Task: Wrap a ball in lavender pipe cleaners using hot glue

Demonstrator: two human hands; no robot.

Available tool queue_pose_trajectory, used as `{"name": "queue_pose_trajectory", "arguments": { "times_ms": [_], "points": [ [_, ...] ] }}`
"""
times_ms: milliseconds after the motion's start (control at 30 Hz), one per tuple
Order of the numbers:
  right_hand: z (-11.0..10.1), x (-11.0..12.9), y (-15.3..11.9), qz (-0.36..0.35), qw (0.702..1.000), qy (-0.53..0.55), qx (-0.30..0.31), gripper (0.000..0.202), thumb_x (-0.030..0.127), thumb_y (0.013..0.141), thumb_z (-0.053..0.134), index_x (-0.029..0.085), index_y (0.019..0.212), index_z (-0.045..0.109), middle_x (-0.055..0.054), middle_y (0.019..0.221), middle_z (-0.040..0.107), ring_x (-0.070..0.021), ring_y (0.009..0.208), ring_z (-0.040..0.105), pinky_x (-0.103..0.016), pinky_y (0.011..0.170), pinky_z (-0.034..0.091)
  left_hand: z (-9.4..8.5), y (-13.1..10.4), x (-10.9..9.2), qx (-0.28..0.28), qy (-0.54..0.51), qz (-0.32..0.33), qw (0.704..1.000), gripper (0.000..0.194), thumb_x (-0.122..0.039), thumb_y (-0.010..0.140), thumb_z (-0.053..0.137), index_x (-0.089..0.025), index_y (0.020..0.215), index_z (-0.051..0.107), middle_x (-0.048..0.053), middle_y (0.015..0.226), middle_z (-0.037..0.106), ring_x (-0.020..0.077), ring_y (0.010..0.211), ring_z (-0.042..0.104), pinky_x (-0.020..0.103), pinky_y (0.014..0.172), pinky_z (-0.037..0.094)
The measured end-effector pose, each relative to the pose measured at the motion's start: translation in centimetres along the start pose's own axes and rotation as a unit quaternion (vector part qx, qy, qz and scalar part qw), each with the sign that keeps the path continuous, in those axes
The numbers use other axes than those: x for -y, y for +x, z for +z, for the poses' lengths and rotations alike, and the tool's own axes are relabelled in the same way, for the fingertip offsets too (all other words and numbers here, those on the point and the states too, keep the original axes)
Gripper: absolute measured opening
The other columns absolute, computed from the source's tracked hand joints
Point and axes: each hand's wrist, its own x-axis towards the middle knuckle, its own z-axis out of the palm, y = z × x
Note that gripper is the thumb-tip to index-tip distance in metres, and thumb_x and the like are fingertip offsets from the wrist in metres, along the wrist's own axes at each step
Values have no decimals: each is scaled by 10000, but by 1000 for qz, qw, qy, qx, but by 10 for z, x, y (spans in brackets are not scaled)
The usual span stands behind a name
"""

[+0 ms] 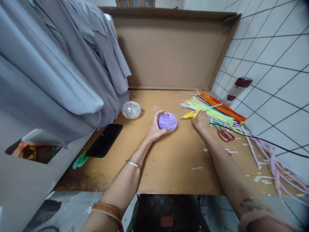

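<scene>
My left hand (156, 129) is curled round the left side of a purple ball (168, 121) wound in pipe cleaner, near the middle of the table. My right hand (201, 121) grips a yellow hot glue gun (190, 115), whose metal nozzle points left toward the ball. A small gap lies between nozzle and ball. Just behind my left hand is a small pale curled piece (155, 108). A clear faceted ball (131, 110) rests farther left. Beyond my right hand spreads a bundle of coloured pipe cleaners (212, 108).
Red-handled scissors (226, 135) and loose lilac pipe cleaners (271, 164) lie at the right, crossed by a black cord (260, 138). A black phone (105, 140) and green clip (80, 160) are at the left. A clear bottle (238, 90) stands by the tiles; a cardboard panel (166, 53) closes the back.
</scene>
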Motion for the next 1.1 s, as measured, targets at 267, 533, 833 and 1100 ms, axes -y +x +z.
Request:
{"name": "queue_pose_trajectory", "arguments": {
  "times_ms": [267,533,833,1100],
  "points": [
    [-7,6,-2,-83,992,-86,-51,461,362,871,656,24,1185,643,-302,1212,618,-396,1150,544,-518,963,385,8,0,-5,-39,24,-6,999,959,-469,567,882,-223,1341,372,145,1404,511,313,1351,516,488,1193,371],
    [-60,66,-27,-418,870,255,-53,200,290,896,567,184,917,735,-71,867,692,-197,776,604,-325,751,443,11,0,-6,-33,22,7,999,909,-387,603,847,-233,1349,353,131,1388,533,308,1329,535,496,1175,393],
    [-66,79,-45,-403,905,139,-13,211,249,927,561,170,914,756,-102,931,721,-208,829,609,-313,758,401,11,0,-7,-24,23,7,999,894,-352,608,829,-224,1354,353,132,1384,532,312,1313,542,500,1164,409],
    [-66,78,-43,-396,911,117,4,282,156,901,497,167,1011,756,-116,993,746,-222,877,624,-315,772,402,10,-1,-10,-18,22,9,1000,899,-375,613,838,-222,1355,353,135,1381,544,309,1312,547,498,1163,410]
  ]
}}
